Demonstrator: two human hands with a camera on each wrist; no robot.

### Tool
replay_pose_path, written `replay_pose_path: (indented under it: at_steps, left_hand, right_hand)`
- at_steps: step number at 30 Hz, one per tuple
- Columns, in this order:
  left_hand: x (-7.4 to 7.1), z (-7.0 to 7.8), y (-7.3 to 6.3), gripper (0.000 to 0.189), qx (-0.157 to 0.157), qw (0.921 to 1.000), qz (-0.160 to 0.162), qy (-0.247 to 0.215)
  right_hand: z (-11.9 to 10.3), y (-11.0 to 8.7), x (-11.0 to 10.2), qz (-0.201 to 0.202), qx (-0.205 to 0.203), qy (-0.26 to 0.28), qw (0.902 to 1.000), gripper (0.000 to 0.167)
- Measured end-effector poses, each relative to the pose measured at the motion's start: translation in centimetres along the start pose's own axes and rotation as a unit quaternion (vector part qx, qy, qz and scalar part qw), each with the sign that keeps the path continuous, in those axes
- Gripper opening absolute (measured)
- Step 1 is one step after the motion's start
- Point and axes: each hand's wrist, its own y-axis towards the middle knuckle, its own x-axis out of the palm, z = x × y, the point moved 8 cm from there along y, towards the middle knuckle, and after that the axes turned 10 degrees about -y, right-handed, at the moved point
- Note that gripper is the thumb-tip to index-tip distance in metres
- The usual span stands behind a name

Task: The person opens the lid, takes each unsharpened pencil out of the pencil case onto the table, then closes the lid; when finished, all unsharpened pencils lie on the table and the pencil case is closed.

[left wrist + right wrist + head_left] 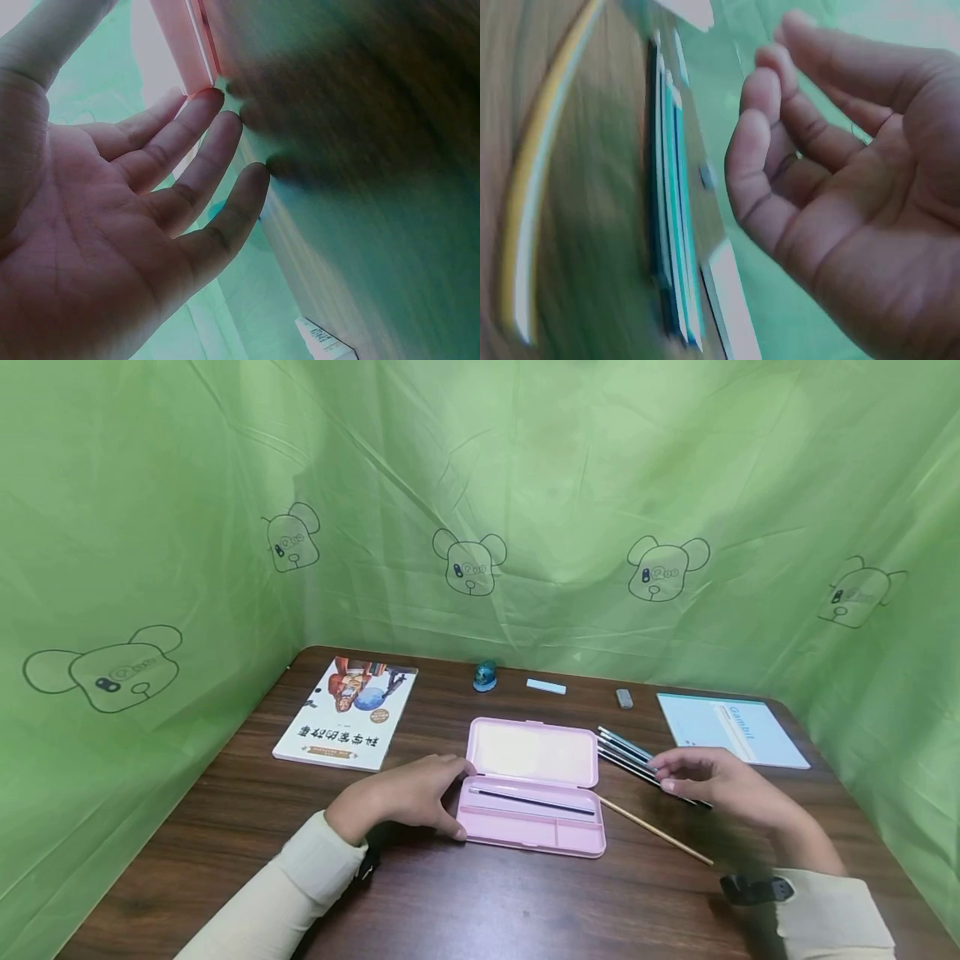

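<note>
A pink pencil case (536, 852) lies unfolded on the table, with one dark pencil (540, 802) in its long compartment. My left hand (416, 793) rests at the case's left side, thumb by the front corner and fingertips near the hinge. In the left wrist view its fingers (202, 165) are extended, lightly bent. Several pencils (622, 753) in blue and dark colours lie bunched right of the lid. Over them hovers my right hand (723, 781), fingers loosely curved, with nothing seen in its grasp. A thin yellow-brown stick (656, 831) lies slanting beside the case.
A white book (345, 714) with a picture cover is at the left. Along the back are a blue sharpener (485, 677), a light-blue strip (546, 687) and a grey eraser (624, 698). A pale blue notebook (731, 731) lies at the right. Green cloth (555, 468) surrounds the table.
</note>
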Motion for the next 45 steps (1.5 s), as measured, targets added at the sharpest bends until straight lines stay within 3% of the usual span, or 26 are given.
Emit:
replay_pose_path:
  at_steps: [6,10,16,25,31,45]
  left_hand:
    - [0.0,-0.1,0.0,0.081,0.0,1.0,0.001,0.0]
    - [0.1,-0.2,0.0,0.082,-0.003,1.0,0.001,-0.001]
    - [0.1,-0.1,0.0,0.082,-0.001,1.0,0.0,-0.002]
    - [0.0,0.0,0.0,0.083,-0.006,1.0,-0.001,-0.001]
    - [0.1,-0.1,0.1,0.083,-0.009,1.0,-0.002,-0.002]
    - [0.1,0.1,0.0,0.081,-0.002,1.0,-0.003,0.002]
  right_hand:
    - [-3.5,1.7,3.9,-0.042,-0.025,0.048,0.9976,0.032]
    - [-5.5,2.7,6.7,-0.063,-0.018,0.038,0.9971,0.028]
    - [-6.8,3.4,9.4,-0.066,-0.008,-0.027,0.9974,0.026]
    - [-7.6,3.5,10.6,-0.062,-0.017,-0.104,0.9925,0.027]
    - [-7.9,3.5,11.2,-0.071,-0.033,-0.07,0.9945,0.026]
    - [-7.8,3.5,11.7,-0.09,-0.024,-0.072,0.9931,0.027]
